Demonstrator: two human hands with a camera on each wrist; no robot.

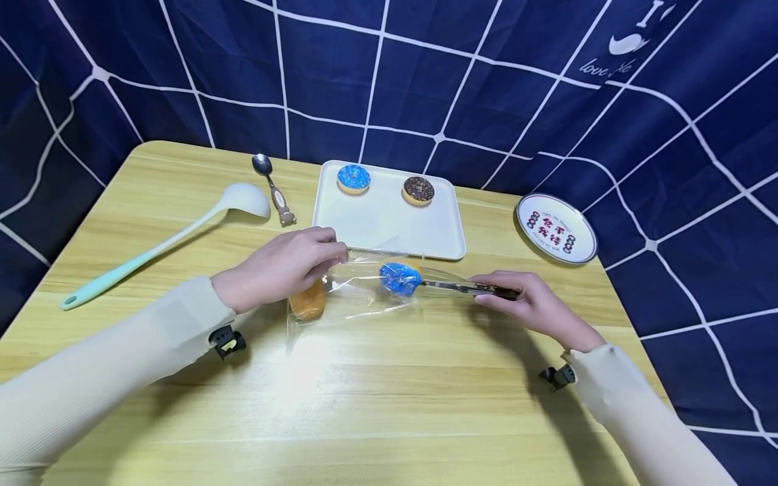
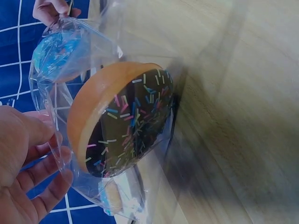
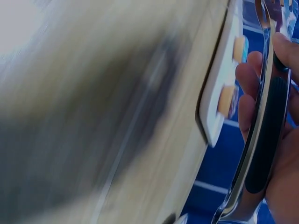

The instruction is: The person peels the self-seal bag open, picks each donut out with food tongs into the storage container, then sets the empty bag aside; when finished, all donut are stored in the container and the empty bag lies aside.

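My left hand (image 1: pixel 282 266) pinches the edge of a clear plastic bag (image 1: pixel 358 287). In the bag lies a doughnut (image 2: pixel 131 116) with dark icing and coloured sprinkles; the head view shows mainly its tan side. My right hand (image 1: pixel 537 304) grips metal tongs (image 3: pixel 268 130) with dark handle pads. Their tips hold a blue-iced doughnut (image 1: pixel 399 279) on the bag's right part, and plastic overlaps it in the left wrist view.
Behind the bag, a white tray (image 1: pixel 365 229) carries another blue doughnut (image 1: pixel 353 178) and a dark-iced doughnut (image 1: pixel 418 190). A white ladle (image 1: pixel 243 200) with a mint handle and a small spoon (image 1: pixel 276 192) lie to the left. A printed plate (image 1: pixel 556 228) stands back right.
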